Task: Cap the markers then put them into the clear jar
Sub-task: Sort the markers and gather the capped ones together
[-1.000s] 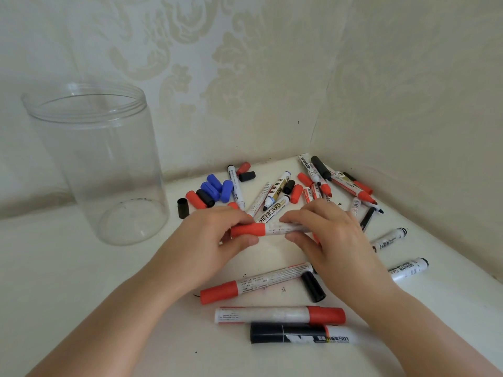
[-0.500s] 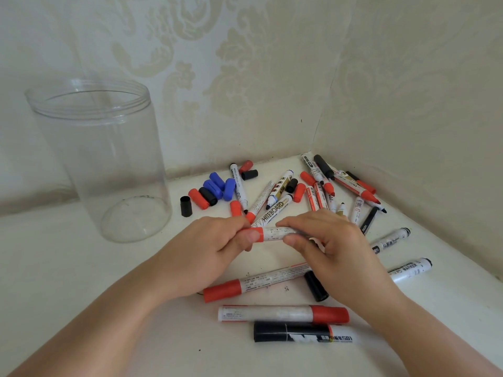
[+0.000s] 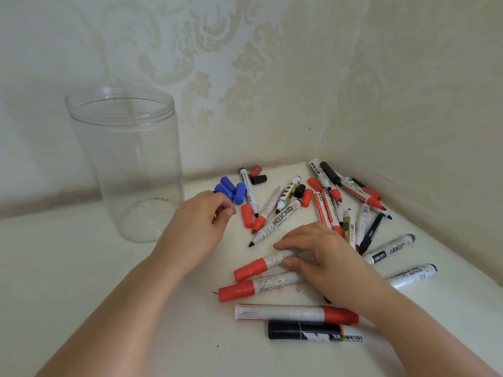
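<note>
Right hand (image 3: 324,257) pinches a capped red marker (image 3: 268,263) low over the worktop (image 3: 81,268). Left hand (image 3: 198,227) loosely curled, holding nothing, beside blue caps (image 3: 231,189). Jar (image 3: 128,161) upright, left, empty. Markers judged light, rigid, smooth, apt to roll; grip mid-barrel.

Both forearms are bare to the frame's lower edge, with no sleeves in view. The left hand (image 3: 200,229) and right hand (image 3: 330,258) wear nothing; fingernails are short.
</note>
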`<state>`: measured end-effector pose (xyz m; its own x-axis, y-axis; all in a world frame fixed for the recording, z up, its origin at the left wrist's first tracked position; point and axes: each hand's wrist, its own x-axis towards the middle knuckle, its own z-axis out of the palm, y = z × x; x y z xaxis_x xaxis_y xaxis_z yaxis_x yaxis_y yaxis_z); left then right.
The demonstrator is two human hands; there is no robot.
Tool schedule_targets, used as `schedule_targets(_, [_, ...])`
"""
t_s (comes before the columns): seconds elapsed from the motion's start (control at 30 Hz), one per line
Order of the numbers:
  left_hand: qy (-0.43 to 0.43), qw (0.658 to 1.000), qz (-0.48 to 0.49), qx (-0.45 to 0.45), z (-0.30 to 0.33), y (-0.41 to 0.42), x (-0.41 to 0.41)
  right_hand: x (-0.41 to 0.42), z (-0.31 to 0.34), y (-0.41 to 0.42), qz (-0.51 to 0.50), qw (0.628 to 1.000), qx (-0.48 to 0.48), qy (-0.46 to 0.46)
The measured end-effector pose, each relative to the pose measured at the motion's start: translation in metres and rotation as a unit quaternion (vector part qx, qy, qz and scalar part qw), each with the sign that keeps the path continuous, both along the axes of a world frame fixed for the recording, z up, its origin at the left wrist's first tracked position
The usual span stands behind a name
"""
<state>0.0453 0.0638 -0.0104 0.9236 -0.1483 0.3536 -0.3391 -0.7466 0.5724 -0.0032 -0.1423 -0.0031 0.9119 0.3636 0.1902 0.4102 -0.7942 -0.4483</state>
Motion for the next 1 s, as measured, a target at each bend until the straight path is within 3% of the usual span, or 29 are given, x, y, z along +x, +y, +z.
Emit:
schedule_targets(0.17, [-0.017,0.997,-0.07,0.039,-0.01,-0.006,0.004,0.004,0.022,-0.004,-0.017,1.0,-0.016,0.005])
schedule_targets(0.27, [-0.015,0.993,-0.092,0.068,-0.014,-0.009,0.008,0.027,0.031,-0.001,-0.038,0.995,-0.083,-0.041])
schedule_targets(0.47, [0.004,0.997,-0.054,0.053,-0.014,-0.01,0.009,0.079,0.026,0.019,-0.017,0.936,-0.321,-0.143])
schedule_targets(0.73, [0.003,0.999,-0.034,0.035,-0.011,-0.009,0.009,0.094,0.031,0.033,0.077,0.889,-0.422,-0.16])
schedule_targets(0.87, [0.005,1.0,-0.02,0.021,-0.01,-0.006,0.011,0.088,0.028,0.032,0.065,0.901,-0.394,-0.169])
schedule_targets(1.0, [-0.009,0.999,-0.028,-0.045,-0.004,-0.006,0.007,0.061,0.026,0.011,0.0,0.964,-0.154,-0.218])
